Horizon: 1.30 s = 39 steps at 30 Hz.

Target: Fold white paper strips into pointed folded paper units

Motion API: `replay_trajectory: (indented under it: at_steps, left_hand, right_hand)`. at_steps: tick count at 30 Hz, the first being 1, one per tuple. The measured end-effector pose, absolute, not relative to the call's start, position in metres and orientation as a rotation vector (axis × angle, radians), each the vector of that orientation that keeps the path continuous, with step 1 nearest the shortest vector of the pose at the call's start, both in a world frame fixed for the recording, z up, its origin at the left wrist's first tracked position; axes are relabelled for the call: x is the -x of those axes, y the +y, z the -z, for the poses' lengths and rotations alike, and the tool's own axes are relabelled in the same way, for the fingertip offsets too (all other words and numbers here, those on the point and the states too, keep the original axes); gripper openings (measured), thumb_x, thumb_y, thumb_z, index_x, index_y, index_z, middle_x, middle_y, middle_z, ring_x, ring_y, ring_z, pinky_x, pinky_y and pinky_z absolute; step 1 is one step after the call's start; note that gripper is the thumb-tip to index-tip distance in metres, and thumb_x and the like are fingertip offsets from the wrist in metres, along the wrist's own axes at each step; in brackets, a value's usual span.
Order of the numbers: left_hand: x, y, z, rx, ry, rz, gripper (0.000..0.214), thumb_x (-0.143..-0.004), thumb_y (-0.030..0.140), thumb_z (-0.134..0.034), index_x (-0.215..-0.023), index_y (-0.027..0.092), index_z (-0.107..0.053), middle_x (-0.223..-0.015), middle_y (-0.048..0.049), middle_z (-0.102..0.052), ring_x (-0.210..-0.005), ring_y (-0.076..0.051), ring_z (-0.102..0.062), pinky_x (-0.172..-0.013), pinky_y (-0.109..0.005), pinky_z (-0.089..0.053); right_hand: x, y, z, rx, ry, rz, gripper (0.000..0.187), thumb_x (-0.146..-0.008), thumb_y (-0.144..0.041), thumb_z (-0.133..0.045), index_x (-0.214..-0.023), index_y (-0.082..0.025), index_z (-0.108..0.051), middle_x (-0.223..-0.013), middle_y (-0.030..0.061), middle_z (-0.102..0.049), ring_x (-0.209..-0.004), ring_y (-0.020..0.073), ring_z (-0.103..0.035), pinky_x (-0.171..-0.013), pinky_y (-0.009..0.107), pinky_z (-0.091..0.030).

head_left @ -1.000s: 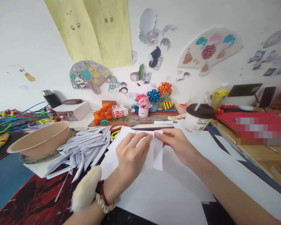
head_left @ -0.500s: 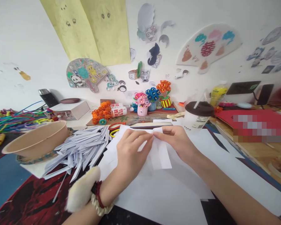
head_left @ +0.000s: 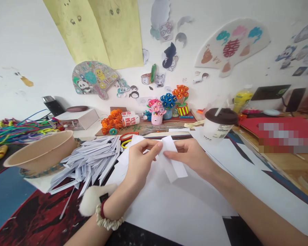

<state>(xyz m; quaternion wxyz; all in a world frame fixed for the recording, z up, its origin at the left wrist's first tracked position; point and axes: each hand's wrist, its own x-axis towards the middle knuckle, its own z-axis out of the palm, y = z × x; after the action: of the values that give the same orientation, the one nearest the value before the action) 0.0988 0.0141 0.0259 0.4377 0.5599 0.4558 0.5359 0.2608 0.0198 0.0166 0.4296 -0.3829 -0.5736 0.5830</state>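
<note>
Between my two hands is a narrow piece of white paper [head_left: 172,160], creased lengthwise, its lower end hanging free. My left hand [head_left: 143,160] pinches its upper left edge between thumb and fingers. On the other side, my right hand [head_left: 188,155] grips the right edge, thumb in front and fingers behind. Large white sheets [head_left: 174,212] lie flat beneath both hands. To the left rests a heap of folded white paper strips [head_left: 92,160]. A scrunchie [head_left: 109,220] and a white fluffy band circle my left wrist.
A beige bowl [head_left: 41,150] stands at the left, near colored pipe cleaners [head_left: 12,131]. Behind my hands are scissors [head_left: 128,136] and pipe-cleaner flowers in pots [head_left: 157,114]. A lidded cup [head_left: 218,126] stands back right, beside a red folder [head_left: 284,133].
The paper strip has turned and tilted, so its lengthwise crease now shows. My left fingers have shifted, with the thumb now on the strip's upper left edge.
</note>
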Motion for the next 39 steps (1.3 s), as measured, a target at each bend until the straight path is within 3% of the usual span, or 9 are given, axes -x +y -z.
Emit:
replay_trajectory:
  at_steps: [6, 10, 18, 39]
  left_hand:
    - [-0.102, 0.013, -0.023, -1.133, 1.023, -1.337, 0.017, -0.07, 0.029, -0.075, -0.071, 0.014, -0.069, -0.07, 0.0, -0.06, -0.059, -0.007, -0.041, -0.054, -0.02, -0.033]
    - [-0.105, 0.011, -0.022, -1.08, 1.016, -1.348, 0.018, -0.071, 0.031, -0.074, -0.07, 0.013, -0.068, -0.065, 0.0015, -0.055, -0.058, -0.007, -0.038, -0.054, -0.02, -0.032]
    - [-0.109, 0.008, -0.022, -1.107, 1.038, -1.374, 0.018, -0.072, 0.03, -0.073, -0.068, 0.014, -0.066, -0.064, 0.0017, -0.054, -0.06, -0.008, -0.038, -0.055, -0.021, -0.032]
    - [-0.096, 0.013, -0.033, -1.441, 1.08, -1.229, 0.015, -0.077, 0.032, -0.069, -0.072, 0.017, -0.067, -0.077, -0.0015, -0.062, -0.065, -0.011, -0.048, -0.055, -0.022, -0.037]
  right_hand:
    - [-0.258, 0.017, -0.02, 0.894, -1.404, -1.494, 0.02, -0.072, -0.027, -0.075, -0.089, -0.018, -0.076, -0.082, 0.0046, -0.074, -0.071, 0.0168, -0.067, -0.061, 0.027, -0.051]
    - [-0.255, 0.016, -0.02, 0.889, -1.414, -1.446, 0.012, -0.073, -0.026, -0.074, -0.077, -0.016, -0.073, -0.076, 0.0037, -0.072, -0.065, 0.0144, -0.064, -0.057, 0.025, -0.048]
    - [-0.253, 0.016, -0.015, 0.946, -1.436, -1.304, 0.021, -0.074, -0.035, -0.072, -0.067, -0.016, -0.067, -0.065, 0.0016, -0.064, -0.06, 0.0146, -0.059, -0.05, 0.026, -0.044]
    - [-0.259, 0.016, -0.019, 0.807, -1.462, -1.354, 0.012, -0.078, -0.027, -0.069, -0.083, -0.018, -0.075, -0.072, 0.0013, -0.067, -0.059, 0.0111, -0.056, -0.05, 0.021, -0.042]
